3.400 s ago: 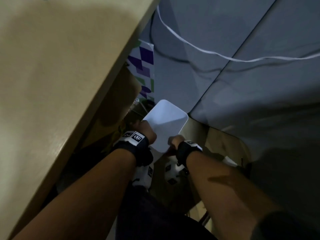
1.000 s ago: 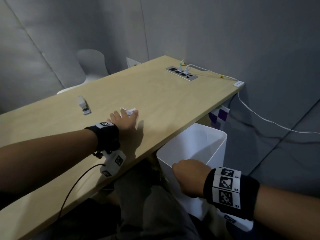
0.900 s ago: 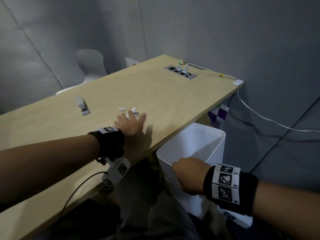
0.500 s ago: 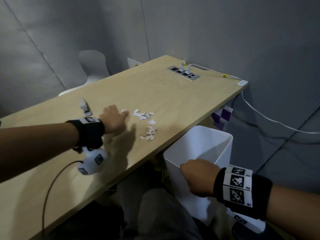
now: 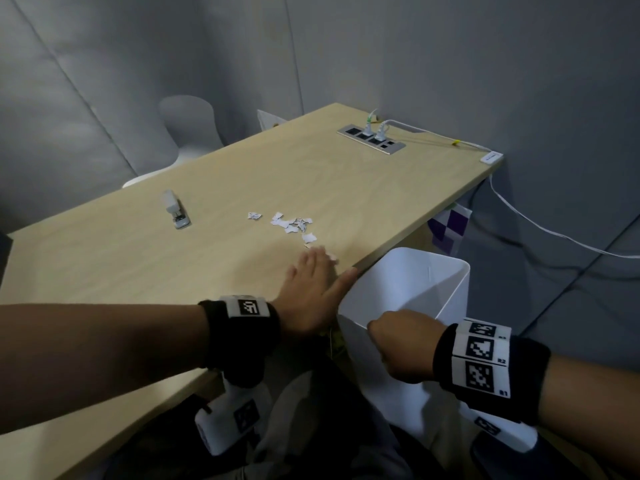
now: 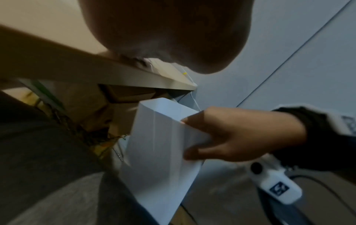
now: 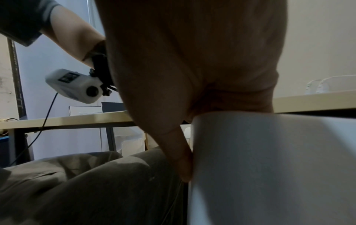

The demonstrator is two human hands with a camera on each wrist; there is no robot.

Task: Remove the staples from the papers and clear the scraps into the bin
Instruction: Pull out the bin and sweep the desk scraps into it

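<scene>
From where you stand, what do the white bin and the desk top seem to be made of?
The white bin looks like thin, smooth, matte plastic: plain walls, rounded corners, a slim rim that the right hand grips. The desk top looks like pale wood or a wood-look laminate: faint grain, a soft sheen. Which of the two, I cannot tell.

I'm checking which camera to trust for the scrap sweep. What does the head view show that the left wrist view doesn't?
Head only: the paper scraps on the desk, the stapler, and the left hand flat at the desk edge. Left wrist only: the right hand's fingers curled around the bin's near wall. Both: the white bin below the desk edge, its rim gripped by the right hand.
</scene>
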